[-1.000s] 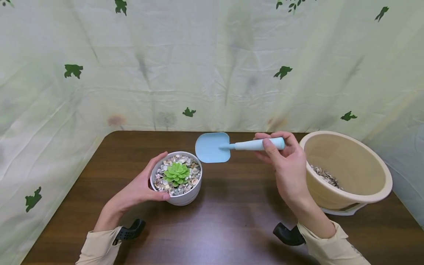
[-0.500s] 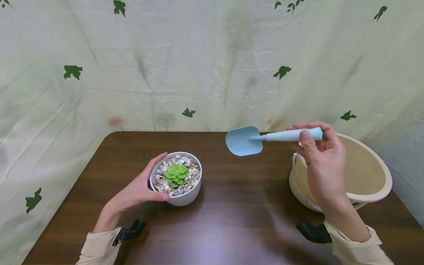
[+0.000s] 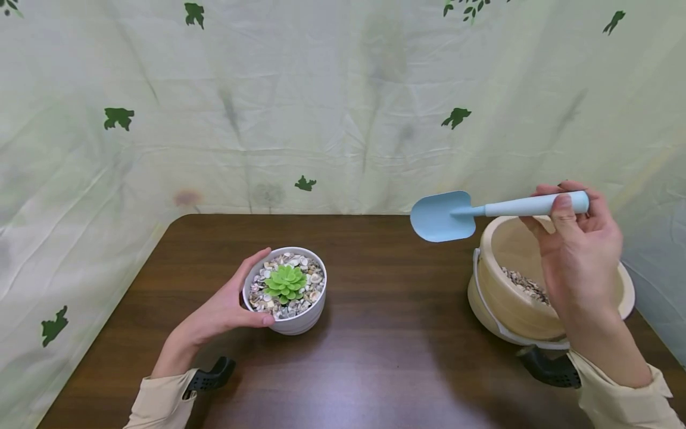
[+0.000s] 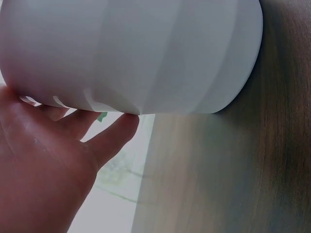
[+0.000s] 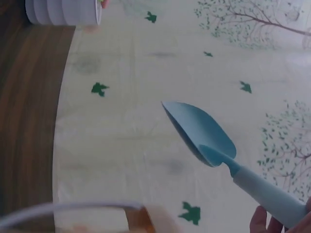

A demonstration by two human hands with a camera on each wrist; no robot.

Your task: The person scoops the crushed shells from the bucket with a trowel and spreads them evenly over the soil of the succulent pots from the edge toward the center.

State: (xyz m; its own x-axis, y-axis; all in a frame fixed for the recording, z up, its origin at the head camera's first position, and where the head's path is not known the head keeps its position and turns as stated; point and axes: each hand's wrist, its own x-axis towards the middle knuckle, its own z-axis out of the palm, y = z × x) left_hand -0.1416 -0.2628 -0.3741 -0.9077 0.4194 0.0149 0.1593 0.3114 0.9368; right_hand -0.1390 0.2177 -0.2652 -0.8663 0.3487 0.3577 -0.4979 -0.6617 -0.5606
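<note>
A small white flowerpot (image 3: 302,322) stands on the table, topped with shell-like pebbles (image 3: 313,292) around a green succulent (image 3: 286,282). My left hand (image 3: 227,304) grips its left side, thumb over the near rim and fingers round the far side. The left wrist view shows the ribbed pot wall (image 4: 136,48) with fingertips against it. High on the right, my right hand (image 3: 581,262) holds a light blue trowel (image 3: 443,218) by its handle, pinched between thumb and fingers. Its blade points left in the air, with nothing visible on it.
A large beige planter (image 3: 495,301) with a handle sits at the table's right, partly hidden by my right hand and forearm. Loose pebbles (image 3: 527,287) lie inside it. Behind the brown table (image 3: 375,357) hangs a pale curtain (image 3: 343,119) with leaf prints.
My right hand has carried the trowel rightward and upward, away from the flowerpot, until it overlaps the planter in the head view. The left hand and the pot have stayed put.
</note>
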